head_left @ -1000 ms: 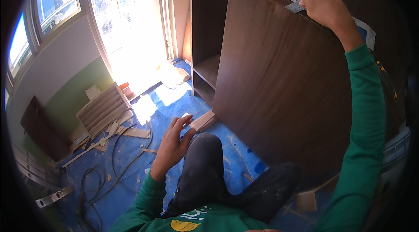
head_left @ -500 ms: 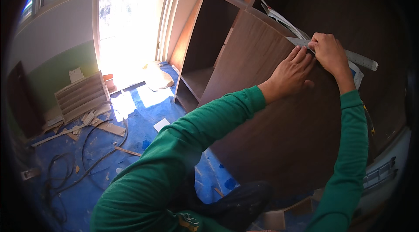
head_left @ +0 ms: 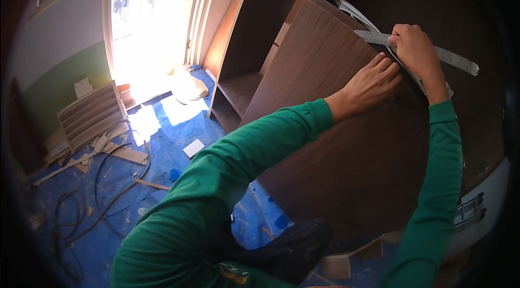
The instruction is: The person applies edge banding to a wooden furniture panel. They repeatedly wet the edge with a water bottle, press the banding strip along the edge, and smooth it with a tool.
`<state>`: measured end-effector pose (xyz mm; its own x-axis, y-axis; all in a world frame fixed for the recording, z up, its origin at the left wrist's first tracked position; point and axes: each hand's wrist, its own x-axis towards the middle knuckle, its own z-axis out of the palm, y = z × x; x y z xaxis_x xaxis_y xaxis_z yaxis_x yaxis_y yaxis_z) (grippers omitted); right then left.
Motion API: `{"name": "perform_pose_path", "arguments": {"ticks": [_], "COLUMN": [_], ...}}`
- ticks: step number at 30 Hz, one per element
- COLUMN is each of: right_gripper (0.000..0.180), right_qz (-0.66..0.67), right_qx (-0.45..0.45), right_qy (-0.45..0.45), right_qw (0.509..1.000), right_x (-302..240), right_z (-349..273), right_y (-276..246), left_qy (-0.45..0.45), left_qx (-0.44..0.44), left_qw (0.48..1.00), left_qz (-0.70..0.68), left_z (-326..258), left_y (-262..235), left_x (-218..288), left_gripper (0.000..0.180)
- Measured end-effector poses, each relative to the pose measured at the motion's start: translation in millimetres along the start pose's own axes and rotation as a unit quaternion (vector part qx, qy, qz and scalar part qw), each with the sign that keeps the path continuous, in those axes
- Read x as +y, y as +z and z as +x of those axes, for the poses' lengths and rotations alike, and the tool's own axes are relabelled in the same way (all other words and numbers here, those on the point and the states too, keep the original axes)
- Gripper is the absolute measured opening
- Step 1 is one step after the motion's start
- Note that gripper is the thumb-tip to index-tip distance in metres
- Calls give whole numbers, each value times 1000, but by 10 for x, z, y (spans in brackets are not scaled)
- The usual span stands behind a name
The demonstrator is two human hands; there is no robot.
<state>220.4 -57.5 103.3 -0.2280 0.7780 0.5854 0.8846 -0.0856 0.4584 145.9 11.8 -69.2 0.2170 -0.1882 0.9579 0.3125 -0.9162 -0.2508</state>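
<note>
My right hand (head_left: 416, 52) is closed round a grey metal ruler (head_left: 456, 61), pinching it near its middle, just beyond the top edge of a brown wood-grain panel (head_left: 319, 82). The ruler's left end reaches to that edge; its right end sticks out past my hand. On the panel face, just below the edge, rests my left hand (head_left: 372, 86), fingers extended and slightly bent, holding nothing I can see. White papers (head_left: 352, 10) lie along the far side of the edge, partly covered by my right hand.
Brown cabinet shelves (head_left: 244, 93) stand left of the panel, near a bright doorway (head_left: 154, 22). Blue sheeting (head_left: 216, 206) covers the floor, with a black cable (head_left: 103, 220), wood scraps (head_left: 127, 152) and a white square piece (head_left: 193, 148). A slatted panel (head_left: 93, 117) leans at the left wall.
My right hand and the ruler have shifted slightly up and right. My left hand has drawn back from the ruler, its fingers now apart from it on the panel. The view has shifted a little.
</note>
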Motion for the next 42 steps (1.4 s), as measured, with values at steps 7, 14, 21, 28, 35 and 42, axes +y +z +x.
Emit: {"name": "perform_pose_path", "arguments": {"ticks": [7, 14, 21, 28, 35, 42], "right_gripper": [29, 26, 23, 18, 24, 24], "right_qz": [47, 16, -15, -154, 51, 54], "right_qx": [-17, -20, -45, -23, -57, -53], "right_qy": [14, -22, -34, -114, -8, -39], "right_qw": [999, 999, 998, 981, 997, 996], "right_x": [-54, 1, -21, -311, 100, 15], "right_z": [-47, -212, 183, 431, -198, -74], "right_y": [85, -127, -9, -100, -84, -30], "left_qy": [-20, -22, -28, -35, -25, -31], "left_qx": [-54, -40, -38, -51, -27, -2], "left_qw": [998, 999, 999, 998, 999, 999], "left_qz": [5, 15, 16, 4, 7, 10], "left_z": [54, 84, 74, 83, 73, 27], "left_y": [-69, -22, -15, -8, -23, 28], "left_x": [-119, -76, -27, -19, -58, -101], "left_gripper": [67, 62, 63, 64, 58, 59]}}
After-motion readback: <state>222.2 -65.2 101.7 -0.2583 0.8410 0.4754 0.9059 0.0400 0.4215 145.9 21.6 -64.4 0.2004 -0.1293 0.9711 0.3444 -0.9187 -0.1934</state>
